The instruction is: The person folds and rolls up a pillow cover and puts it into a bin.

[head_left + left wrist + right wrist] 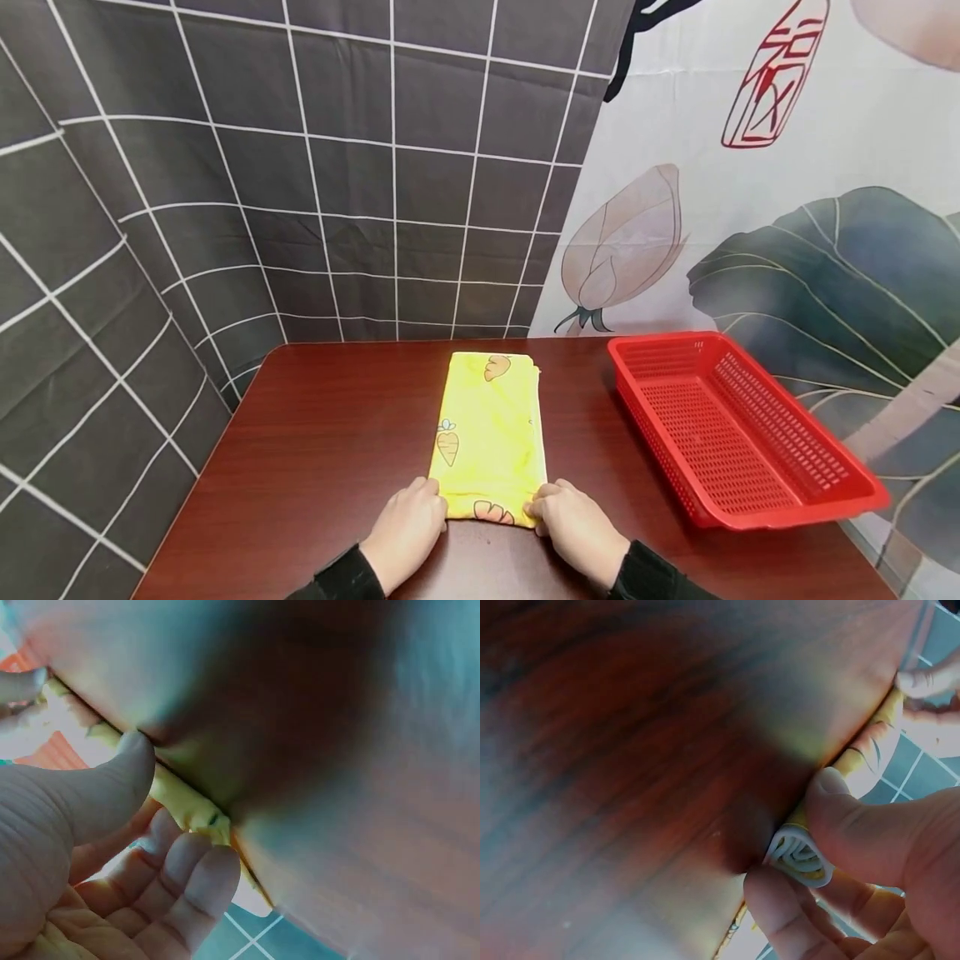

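**Both hands pinch the near end of a folded yellow cloth**

The head view shows a long, folded yellow cloth (489, 433) with carrot prints lying lengthwise in the middle of the dark wooden surface (322, 450). The left hand (408, 533) and the right hand (577, 532) sit at its near corners, knuckles up, so the fingers are hidden there. A red perforated basket (738, 429) stands to the right, well apart from the cloth.

The wrist views fill in each grip. In the left wrist view, the left hand's thumb (112, 787) presses the cloth's edge from above while curled fingers (187, 877) close under it. In the right wrist view, the right hand's thumb (847, 817) and fingers (780, 907) clamp a tight roll of cloth layers (799, 855), a coil the head view does not reveal.
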Available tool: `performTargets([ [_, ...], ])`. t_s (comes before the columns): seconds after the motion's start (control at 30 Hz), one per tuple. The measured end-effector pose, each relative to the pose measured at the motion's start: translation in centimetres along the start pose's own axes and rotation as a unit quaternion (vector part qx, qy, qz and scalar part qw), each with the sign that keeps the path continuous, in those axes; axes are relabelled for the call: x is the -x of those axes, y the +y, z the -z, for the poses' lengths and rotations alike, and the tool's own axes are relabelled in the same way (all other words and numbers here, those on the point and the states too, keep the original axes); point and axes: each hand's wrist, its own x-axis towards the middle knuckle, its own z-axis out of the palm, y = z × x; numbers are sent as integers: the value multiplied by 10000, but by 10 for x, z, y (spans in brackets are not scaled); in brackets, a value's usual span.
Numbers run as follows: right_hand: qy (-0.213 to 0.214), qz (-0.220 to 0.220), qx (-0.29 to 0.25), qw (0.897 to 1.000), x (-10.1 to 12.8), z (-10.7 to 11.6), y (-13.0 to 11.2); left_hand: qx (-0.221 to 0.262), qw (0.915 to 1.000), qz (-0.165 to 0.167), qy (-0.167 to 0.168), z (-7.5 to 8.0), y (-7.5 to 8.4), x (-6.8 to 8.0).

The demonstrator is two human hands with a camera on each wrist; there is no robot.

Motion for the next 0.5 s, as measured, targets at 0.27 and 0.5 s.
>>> performTargets([
  [0.27, 558, 331, 821, 9945, 4, -3, -9, -524, 9980, -346, 71, -1, -4, -5],
  [0.5, 676, 278, 1065, 9916, 2, -5, -13, -424, 9987, -260, -123, -2, -7, -6],
])
